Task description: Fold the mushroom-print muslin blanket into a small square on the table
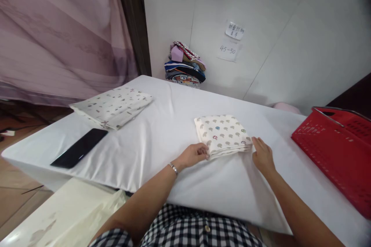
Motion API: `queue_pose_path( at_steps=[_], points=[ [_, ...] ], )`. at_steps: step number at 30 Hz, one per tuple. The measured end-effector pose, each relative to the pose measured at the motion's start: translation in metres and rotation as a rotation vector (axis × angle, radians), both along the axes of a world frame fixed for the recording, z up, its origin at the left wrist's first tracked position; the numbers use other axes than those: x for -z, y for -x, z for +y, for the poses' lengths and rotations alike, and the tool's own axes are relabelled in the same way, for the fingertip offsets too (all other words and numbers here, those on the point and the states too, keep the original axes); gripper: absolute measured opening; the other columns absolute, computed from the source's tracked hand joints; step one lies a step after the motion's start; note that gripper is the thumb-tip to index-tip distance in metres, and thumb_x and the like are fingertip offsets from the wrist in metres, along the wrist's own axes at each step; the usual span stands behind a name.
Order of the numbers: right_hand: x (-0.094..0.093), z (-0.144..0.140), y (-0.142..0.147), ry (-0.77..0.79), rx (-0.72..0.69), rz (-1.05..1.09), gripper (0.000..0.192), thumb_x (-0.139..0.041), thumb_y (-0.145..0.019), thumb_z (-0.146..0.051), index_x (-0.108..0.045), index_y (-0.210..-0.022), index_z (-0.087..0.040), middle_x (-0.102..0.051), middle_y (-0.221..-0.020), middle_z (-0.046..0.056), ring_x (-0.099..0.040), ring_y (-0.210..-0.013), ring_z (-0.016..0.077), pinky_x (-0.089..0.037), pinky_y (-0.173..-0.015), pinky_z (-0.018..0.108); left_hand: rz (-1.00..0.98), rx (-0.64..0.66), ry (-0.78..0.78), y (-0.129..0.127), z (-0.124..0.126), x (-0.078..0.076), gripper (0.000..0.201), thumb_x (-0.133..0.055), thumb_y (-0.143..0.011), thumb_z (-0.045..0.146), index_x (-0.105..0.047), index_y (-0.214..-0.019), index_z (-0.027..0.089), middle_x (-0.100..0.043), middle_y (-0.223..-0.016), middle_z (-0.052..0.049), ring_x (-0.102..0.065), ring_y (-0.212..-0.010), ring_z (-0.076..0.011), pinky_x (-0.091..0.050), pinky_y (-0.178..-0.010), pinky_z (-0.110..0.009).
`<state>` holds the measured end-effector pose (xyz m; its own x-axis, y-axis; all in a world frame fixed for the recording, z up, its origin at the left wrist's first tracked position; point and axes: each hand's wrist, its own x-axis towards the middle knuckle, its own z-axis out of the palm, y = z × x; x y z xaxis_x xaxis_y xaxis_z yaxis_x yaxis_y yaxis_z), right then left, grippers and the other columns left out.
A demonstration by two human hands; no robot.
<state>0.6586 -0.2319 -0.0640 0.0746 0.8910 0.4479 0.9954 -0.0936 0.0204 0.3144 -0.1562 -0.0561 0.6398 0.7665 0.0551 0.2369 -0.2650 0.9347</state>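
A person sits at a white-covered bench (162, 131), seen from a camera on their head. Both bare hands rest at the near edge of a folded cloth printed with small mushrooms (222, 133), which lies flat on the bench a little right of centre. The left hand (194, 153), with a bracelet at the wrist, has its fingers curled at the cloth's near left corner, apparently pinching the stacked layers there; the thumb is hidden, so how firm that grip is cannot be told. The right hand (262, 156) lies flat with fingers together, its fingertips touching the near right corner and holding nothing.

The cloth looks light, thin and soft, folded into several layers that would slide apart or sag if lifted by one corner. A judgement: it is best taken at both near corners, or supported from underneath.

Well apart to the left lie another folded patterned cloth (113, 106) and, nearer the person, a black phone (79, 148). A red plastic basket (339, 146) sits at the right edge. A pile of folded clothes (185, 65) stands against the wall, below two paper notes (232, 40).
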Motion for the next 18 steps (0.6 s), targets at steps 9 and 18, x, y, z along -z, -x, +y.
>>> queue_pose_path(
  at_steps=[9, 18],
  points=[
    [-0.046, 0.031, 0.135, -0.008, -0.477, 0.198, 0.044, -0.038, -0.092, -0.033, -0.043, -0.134, -0.018, -0.045, -0.139, 0.010, -0.031, -0.134, 0.0244, -0.021, -0.109, 0.049, 0.027, -0.505, -0.315, -0.011, 0.044, 0.006, 0.018, -0.051, -0.082, 0.029, -0.062, -0.094, 0.021, -0.065, -0.096, -0.003, -0.061, -0.084, -0.0146, -0.050, -0.077, -0.028],
    [0.008, 0.041, 0.183, 0.185, -0.538, 0.074, 0.060, -0.048, -0.087, -0.044, -0.042, -0.136, -0.011, -0.032, -0.146, 0.017, -0.025, -0.136, 0.0305, -0.020, -0.109, 0.049, 0.503, -0.301, -0.420, -0.057, 0.117, -0.008, 0.048, -0.046, -0.087, 0.040, -0.044, -0.131, 0.020, -0.032, -0.148, -0.010, -0.021, -0.138, -0.0271, -0.018, -0.111, -0.052]
  ],
)
